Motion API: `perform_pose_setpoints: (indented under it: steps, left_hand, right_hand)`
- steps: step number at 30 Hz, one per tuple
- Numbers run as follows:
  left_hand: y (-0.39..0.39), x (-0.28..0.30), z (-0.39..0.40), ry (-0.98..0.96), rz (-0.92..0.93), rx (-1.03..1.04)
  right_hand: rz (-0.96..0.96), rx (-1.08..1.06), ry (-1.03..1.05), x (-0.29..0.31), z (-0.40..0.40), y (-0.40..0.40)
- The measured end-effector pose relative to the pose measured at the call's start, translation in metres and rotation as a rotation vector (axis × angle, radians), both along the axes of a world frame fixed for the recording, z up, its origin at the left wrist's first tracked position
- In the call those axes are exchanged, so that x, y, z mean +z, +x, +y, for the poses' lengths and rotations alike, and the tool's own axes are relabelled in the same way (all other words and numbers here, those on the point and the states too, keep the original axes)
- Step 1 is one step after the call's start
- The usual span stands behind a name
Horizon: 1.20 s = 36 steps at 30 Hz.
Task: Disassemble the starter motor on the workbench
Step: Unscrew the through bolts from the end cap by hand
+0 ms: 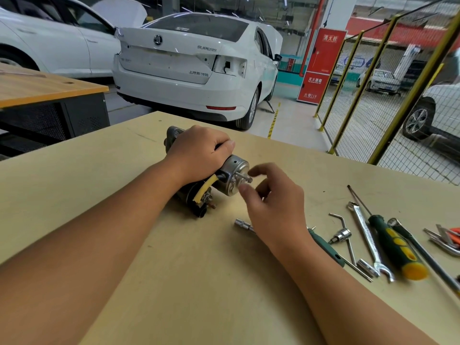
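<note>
Your left hand [199, 150] grips the grey-and-black metal starter motor [224, 180], which lies on the pale wooden workbench [174, 270] (your palm hides its middle). Your right hand [271, 205], fingers loosely curled, holds nothing, just beside its silver end cap [234, 170].

We see 2 bare forearms reaching in from the bottom edge, with no sleeves, gloves, watch or rings on them. Our left hand [199, 150] shows short, plainly trimmed nails on its fingertips. Our right hand [273, 205] looks a little blurred, and its thumbnail is short and unpainted. Both wrists are uncovered.
</note>
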State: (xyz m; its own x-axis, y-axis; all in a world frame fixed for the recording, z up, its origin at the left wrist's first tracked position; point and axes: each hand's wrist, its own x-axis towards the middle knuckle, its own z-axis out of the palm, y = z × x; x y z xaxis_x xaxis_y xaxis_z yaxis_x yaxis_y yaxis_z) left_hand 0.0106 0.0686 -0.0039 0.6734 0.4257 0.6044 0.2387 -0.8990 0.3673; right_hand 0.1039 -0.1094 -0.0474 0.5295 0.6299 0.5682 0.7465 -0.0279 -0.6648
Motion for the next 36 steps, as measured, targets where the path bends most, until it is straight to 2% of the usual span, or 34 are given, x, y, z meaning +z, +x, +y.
perform_pose_setpoints:
  steps: [36]
  left_hand:
    - [-0.002,0.0019,-0.0027,-0.004,0.004,0.002]
  right_hand:
    - [-0.023,-0.026,-0.056,-0.0016,0.0,0.0015]
